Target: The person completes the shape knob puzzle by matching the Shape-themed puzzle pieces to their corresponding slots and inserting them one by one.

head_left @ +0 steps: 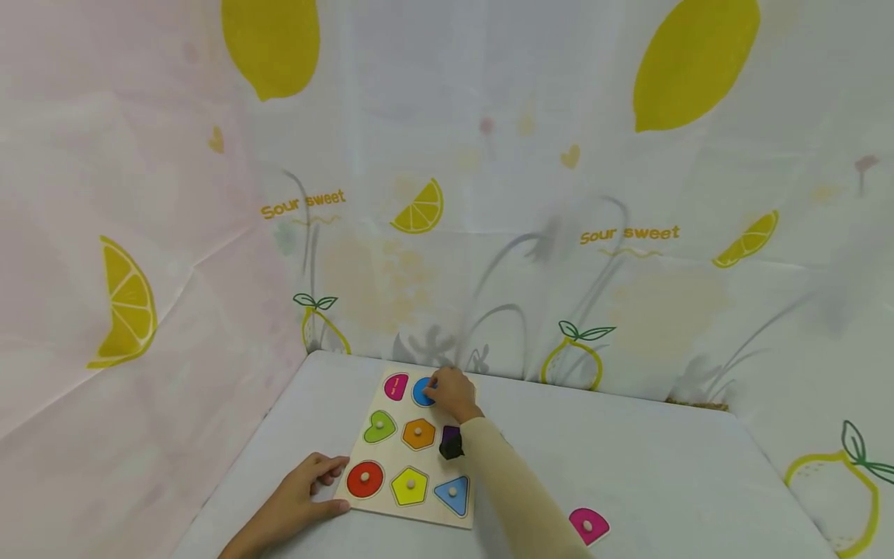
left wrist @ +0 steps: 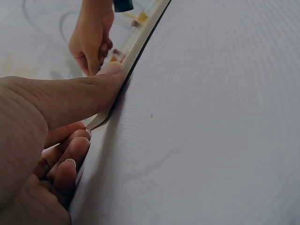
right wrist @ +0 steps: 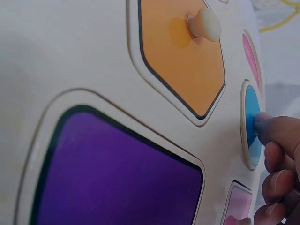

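A wooden peg puzzle board [head_left: 391, 512] lies on the white table with colourful shapes across it. My right hand [head_left: 454, 394] reaches over its far part and pinches the knob of the round blue puzzle piece [right wrist: 251, 105]. Whether that piece sits fully in its recess, I cannot tell. At the near left corner, my left hand [head_left: 303, 493] holds the board, its thumb [left wrist: 89, 96] against the edge and other fingers curled beside the corner. Knobbed pieces on the board include a red circle [head_left: 365, 491], a yellow pentagon [head_left: 403, 491] and an orange hexagon [right wrist: 180, 61].
A pink semicircle piece [head_left: 581, 522] with a knob lies on the table, right of the board. No knob shows on the purple shape [right wrist: 126, 173]. The pink semicircle [head_left: 396, 380] at the board's far left bears small print. A lemon-patterned cloth [head_left: 482, 272] hangs behind.
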`<state>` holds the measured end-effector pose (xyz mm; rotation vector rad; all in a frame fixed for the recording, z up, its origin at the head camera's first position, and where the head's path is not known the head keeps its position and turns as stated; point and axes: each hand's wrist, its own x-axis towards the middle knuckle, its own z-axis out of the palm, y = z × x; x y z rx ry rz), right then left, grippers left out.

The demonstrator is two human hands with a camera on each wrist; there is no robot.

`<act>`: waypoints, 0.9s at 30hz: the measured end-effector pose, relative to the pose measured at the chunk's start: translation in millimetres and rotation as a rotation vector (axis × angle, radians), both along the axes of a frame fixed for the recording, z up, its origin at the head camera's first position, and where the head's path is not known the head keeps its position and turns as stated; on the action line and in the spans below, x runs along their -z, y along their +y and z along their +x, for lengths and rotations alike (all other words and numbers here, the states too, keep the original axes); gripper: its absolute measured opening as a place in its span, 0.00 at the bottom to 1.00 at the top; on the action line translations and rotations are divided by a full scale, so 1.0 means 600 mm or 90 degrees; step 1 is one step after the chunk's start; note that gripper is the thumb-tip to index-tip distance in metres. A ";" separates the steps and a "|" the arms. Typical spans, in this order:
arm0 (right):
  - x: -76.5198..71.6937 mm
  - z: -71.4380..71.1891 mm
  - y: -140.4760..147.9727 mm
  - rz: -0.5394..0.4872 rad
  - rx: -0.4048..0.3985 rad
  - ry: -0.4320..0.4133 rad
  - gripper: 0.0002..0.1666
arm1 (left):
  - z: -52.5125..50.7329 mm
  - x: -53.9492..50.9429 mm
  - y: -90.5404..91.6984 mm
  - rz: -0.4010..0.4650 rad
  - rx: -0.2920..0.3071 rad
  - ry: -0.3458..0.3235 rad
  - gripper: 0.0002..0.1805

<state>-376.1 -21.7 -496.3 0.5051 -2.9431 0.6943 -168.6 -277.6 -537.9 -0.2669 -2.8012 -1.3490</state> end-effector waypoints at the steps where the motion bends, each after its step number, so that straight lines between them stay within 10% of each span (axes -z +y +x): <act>1: 0.000 0.000 0.000 0.003 0.000 0.004 0.08 | 0.000 0.000 0.000 0.000 0.003 0.003 0.39; 27: -0.004 0.006 -0.004 0.031 0.006 0.014 0.10 | 0.000 -0.001 0.000 -0.008 0.000 -0.001 0.40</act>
